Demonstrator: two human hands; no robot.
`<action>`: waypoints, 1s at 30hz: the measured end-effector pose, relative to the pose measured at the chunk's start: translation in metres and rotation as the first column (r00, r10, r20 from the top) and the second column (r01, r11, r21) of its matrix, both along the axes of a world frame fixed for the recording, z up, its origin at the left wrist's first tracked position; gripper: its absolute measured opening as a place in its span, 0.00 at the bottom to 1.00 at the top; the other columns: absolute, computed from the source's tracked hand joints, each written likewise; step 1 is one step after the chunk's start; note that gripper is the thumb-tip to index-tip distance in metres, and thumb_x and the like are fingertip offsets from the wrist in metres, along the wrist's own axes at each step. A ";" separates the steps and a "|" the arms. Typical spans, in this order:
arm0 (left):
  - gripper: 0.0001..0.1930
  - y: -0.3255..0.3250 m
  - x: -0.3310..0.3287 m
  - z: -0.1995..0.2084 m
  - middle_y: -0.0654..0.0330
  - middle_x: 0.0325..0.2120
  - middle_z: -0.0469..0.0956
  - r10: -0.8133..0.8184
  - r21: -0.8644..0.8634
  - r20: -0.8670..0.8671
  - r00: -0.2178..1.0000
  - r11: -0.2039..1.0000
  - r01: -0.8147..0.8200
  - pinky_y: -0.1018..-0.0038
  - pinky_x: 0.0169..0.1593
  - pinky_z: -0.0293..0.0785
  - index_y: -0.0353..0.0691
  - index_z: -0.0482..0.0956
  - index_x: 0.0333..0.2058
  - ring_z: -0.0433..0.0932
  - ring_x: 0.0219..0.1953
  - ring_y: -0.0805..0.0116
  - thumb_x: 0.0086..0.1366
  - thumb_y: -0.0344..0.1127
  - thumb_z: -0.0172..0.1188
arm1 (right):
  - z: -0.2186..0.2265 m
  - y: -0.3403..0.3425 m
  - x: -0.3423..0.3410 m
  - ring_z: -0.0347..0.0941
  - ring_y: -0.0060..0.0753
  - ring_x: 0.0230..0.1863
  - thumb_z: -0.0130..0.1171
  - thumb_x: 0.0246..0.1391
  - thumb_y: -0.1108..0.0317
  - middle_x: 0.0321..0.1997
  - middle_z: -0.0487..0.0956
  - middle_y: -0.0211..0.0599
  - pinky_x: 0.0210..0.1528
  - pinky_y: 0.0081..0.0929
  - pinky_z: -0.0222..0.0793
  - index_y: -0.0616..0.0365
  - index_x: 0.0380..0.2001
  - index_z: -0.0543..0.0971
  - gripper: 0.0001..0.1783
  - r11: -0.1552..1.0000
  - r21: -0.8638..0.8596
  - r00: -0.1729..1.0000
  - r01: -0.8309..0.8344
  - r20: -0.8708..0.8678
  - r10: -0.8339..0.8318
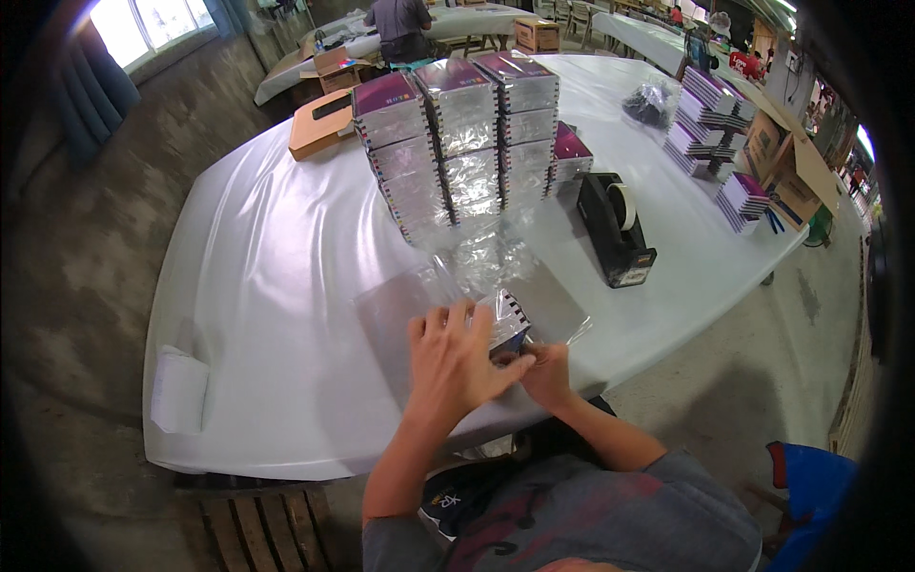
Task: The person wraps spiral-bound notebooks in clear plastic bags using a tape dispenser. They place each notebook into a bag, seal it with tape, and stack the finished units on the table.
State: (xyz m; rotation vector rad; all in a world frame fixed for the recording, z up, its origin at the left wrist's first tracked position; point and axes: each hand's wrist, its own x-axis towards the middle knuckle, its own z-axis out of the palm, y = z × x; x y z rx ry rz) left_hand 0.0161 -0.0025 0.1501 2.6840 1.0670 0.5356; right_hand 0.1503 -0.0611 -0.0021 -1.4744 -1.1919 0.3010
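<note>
Close to the table's near edge, a small block (506, 310) with a black-and-white striped edge lies on a sheet of clear plastic film (386, 310). My left hand (453, 357) is curled over its left side, thumb reaching across the front. At the block's near right end, the fingers of my right hand (548, 375) are closed, seemingly on the film there; the fingertips are partly hidden. Just beyond stand tall stacks of film-wrapped, purple-topped bundles (400, 119) with similar striped edges. To the right of them sits a black tape dispenser (615, 234) holding a roll of tape.
At the far right are purple-and-white stacks (705, 124) beside an open cardboard box (786, 167). A phone (332, 107) rests on a flat brown box (315, 133) at the back left. A white roll (179, 389) lies near the left edge. Another person (398, 29) sits beyond.
</note>
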 end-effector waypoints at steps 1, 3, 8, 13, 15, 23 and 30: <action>0.37 0.003 0.006 0.001 0.54 0.41 0.75 0.022 -0.020 -0.069 0.997 1.000 -0.023 0.62 0.50 0.60 0.40 0.71 0.48 0.72 0.45 0.54 0.41 0.55 0.69 | -0.011 0.000 0.003 0.65 0.24 0.10 0.67 0.45 0.52 0.10 0.73 0.35 0.17 0.27 0.61 0.60 0.14 0.80 0.22 0.999 -0.002 0.988 0.047 0.148 -0.047; 0.41 0.010 0.020 -0.004 0.54 0.41 0.75 0.065 -0.050 -0.197 0.978 0.996 -0.076 0.62 0.49 0.60 0.40 0.67 0.52 0.73 0.43 0.54 0.41 0.56 0.69 | -0.015 -0.008 0.001 0.64 0.29 0.10 0.67 0.44 0.49 0.09 0.71 0.37 0.17 0.29 0.62 0.61 0.12 0.77 0.25 1.000 -0.014 0.973 -0.011 0.229 0.014; 0.45 0.012 0.018 -0.014 0.53 0.38 0.73 0.086 -0.107 0.206 0.975 0.992 -0.065 0.59 0.49 0.61 0.41 0.59 0.56 0.74 0.41 0.57 0.41 0.48 0.72 | 0.032 -0.035 -0.018 0.65 0.26 0.12 0.67 0.45 0.50 0.09 0.70 0.31 0.20 0.27 0.62 0.60 0.12 0.76 0.24 0.805 -0.390 0.884 -0.448 -0.060 0.463; 0.45 -0.007 -0.009 -0.028 0.52 0.43 0.72 0.306 -0.383 0.924 0.230 0.725 0.572 0.57 0.57 0.63 0.43 0.57 0.59 0.72 0.49 0.53 0.42 0.31 0.73 | 0.022 -0.015 -0.019 0.71 0.33 0.44 0.66 0.47 0.56 0.43 0.74 0.34 0.47 0.33 0.67 0.58 0.50 0.71 0.29 0.812 0.288 0.217 -0.508 -0.869 0.444; 0.40 -0.003 -0.035 -0.057 0.51 0.43 0.71 0.068 -0.323 0.833 0.550 0.865 0.383 0.59 0.59 0.62 0.40 0.63 0.54 0.71 0.51 0.52 0.41 0.29 0.74 | 0.039 -0.007 0.019 0.68 0.34 0.52 0.71 0.39 0.63 0.51 0.70 0.34 0.57 0.37 0.64 0.57 0.55 0.65 0.39 0.643 0.554 0.053 -0.529 -0.734 0.677; 0.46 -0.013 -0.030 -0.107 0.50 0.49 0.71 0.008 -0.199 0.404 0.915 0.977 0.080 0.64 0.56 0.67 0.34 0.55 0.57 0.71 0.53 0.58 0.41 0.32 0.75 | 0.058 0.007 0.039 0.61 0.30 0.59 0.78 0.25 0.65 0.56 0.67 0.39 0.61 0.29 0.56 0.57 0.56 0.63 0.51 0.745 0.026 0.695 -0.667 -0.340 0.634; 0.27 0.000 -0.033 -0.032 0.51 0.53 0.65 -0.252 0.303 0.587 0.770 0.950 0.080 0.52 0.61 0.57 0.48 0.79 0.35 0.62 0.59 0.50 0.33 0.49 0.76 | 0.125 0.016 0.060 0.52 0.44 0.66 0.75 0.32 0.68 0.63 0.59 0.44 0.65 0.41 0.48 0.48 0.40 0.79 0.26 0.655 0.156 0.660 -0.740 0.356 0.661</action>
